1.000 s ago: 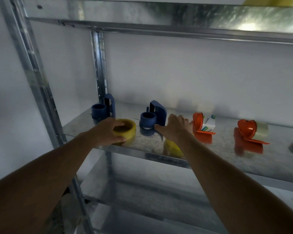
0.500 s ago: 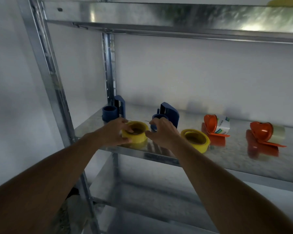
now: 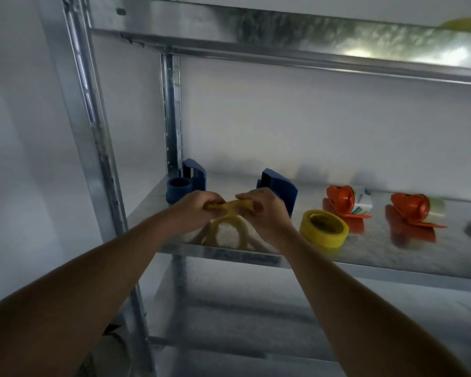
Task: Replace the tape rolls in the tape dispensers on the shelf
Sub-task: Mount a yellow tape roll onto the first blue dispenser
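Gripping hands hiding yellow roll

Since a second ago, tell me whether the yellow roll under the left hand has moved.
Yes. The yellow roll is now lifted off the shelf, held by both the left hand and right hand.

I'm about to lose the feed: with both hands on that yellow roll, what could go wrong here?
1. Both hands hold the yellow tape roll above the shelf's front edge; a slip could drop it off.
2. The spare yellow roll lies by the right forearm; a sideways move might knock it into the orange dispenser.
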